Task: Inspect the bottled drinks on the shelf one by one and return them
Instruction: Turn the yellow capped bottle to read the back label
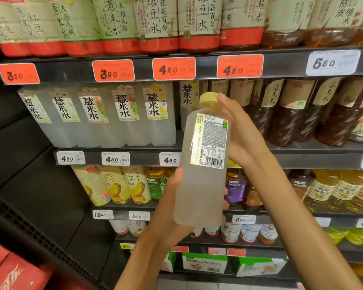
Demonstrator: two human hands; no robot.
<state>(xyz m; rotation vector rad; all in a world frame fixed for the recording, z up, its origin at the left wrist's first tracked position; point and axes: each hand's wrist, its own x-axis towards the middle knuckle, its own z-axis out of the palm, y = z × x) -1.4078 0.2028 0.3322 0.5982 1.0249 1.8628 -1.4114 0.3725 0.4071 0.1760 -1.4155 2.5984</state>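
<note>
Head view looks at a store shelf [197, 68] with both hands raised in front of it, holding 1 cloudy bottle [201, 185] between them. The left hand [172, 204] grips the bottle's lower part, thumb up along the left side and fingertips just showing past the right edge. The right hand [241, 132] wraps the upper part from the right, with a fingertip touching the yellow cap [209, 97]. The bottle stands nearly upright, tilted slightly, its back label [211, 141] with small print and a barcode turned toward the camera.

Beyond the left hand's thumb, up and to the left, stands a row of 5 similar pale bottles [105, 116] on the shelf. Behind the right hand's fingers sit dark brown bottles [298, 114]. Above both hands run orange price tags [174, 68] reading 3.90, 4.20 and 4.20. Just left of the held bottle's middle hang white price tags [115, 158] marked 4.50. Below the left forearm lie green and white cartons [203, 264].
</note>
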